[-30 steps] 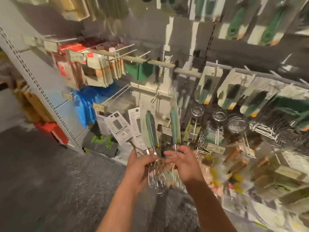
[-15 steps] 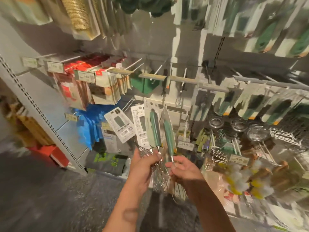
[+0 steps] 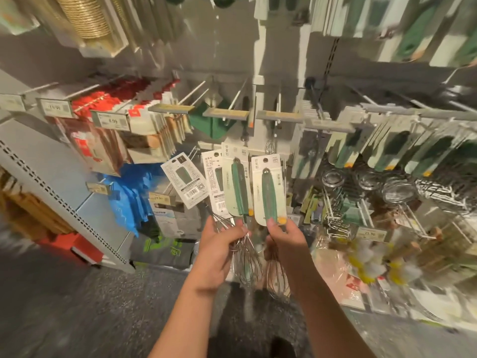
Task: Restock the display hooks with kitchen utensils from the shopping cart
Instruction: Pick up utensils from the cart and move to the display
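Observation:
My left hand (image 3: 219, 250) grips a bunch of three green-handled wire whisks (image 3: 238, 188) on card backings, fanned upward with the wire heads hanging below my fingers. My right hand (image 3: 285, 240) pinches the lower end of one separate whisk (image 3: 269, 192) on its cream card, held upright beside the bunch. Above them, display hooks (image 3: 238, 95) stick out from the back panel; a hook with one whisk (image 3: 270, 146) hanging on it is just above the cards. The shopping cart is out of view.
Red and white packets (image 3: 144, 117) and blue packs (image 3: 129, 200) hang at the left by a grey shelf upright (image 3: 59, 202). Green utensils on cards (image 3: 387, 151), glass lids (image 3: 397, 192) and brushes fill the right. Price tags (image 3: 111, 121) line the hook fronts. Grey floor lies below.
My right hand has drawn one whisk apart from the bunch and raised it. Both hands and the view have lifted toward the hooks.

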Action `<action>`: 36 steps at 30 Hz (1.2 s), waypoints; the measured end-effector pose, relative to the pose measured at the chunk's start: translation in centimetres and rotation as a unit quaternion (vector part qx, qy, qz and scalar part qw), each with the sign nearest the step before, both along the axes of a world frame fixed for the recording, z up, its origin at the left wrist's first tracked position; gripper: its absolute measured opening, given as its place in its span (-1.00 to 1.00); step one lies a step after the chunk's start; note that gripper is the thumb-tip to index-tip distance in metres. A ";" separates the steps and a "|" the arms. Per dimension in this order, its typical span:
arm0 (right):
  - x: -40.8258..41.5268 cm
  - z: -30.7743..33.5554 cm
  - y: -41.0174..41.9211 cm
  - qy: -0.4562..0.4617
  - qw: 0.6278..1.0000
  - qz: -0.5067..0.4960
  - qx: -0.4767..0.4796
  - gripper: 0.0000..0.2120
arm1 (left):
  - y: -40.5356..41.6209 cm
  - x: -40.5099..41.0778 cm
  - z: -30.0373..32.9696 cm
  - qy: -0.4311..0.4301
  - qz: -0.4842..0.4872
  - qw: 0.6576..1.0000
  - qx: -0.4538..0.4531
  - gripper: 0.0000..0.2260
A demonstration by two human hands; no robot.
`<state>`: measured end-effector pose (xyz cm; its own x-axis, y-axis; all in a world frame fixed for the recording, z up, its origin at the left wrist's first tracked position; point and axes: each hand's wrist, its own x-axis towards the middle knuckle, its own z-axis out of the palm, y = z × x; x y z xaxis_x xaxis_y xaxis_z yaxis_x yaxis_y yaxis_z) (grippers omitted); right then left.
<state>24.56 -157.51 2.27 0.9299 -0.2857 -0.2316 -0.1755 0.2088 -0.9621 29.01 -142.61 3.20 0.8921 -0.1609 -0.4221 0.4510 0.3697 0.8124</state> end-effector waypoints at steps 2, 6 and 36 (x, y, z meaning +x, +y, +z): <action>1.2 -0.1 -0.3 0.021 0.999 -0.025 -0.030 -0.73 | 0.1 0.7 0.1 -0.007 0.006 1.000 0.000 -0.40; 2.7 -0.5 -1.5 0.039 0.993 -0.026 -0.108 -0.80 | -0.4 1.6 0.9 -0.006 0.013 1.000 -0.001 -0.46; 9.3 -2.3 -2.8 0.031 0.991 -0.126 -0.021 -0.61 | -4.9 4.2 3.1 -0.009 0.057 0.997 -0.045 -0.44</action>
<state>33.89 -160.33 -0.01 0.8120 -0.5177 -0.2694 -0.1820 0.2139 -0.9597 33.24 -147.52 6.28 0.9142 -0.0943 -0.3941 0.3872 0.4903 0.7809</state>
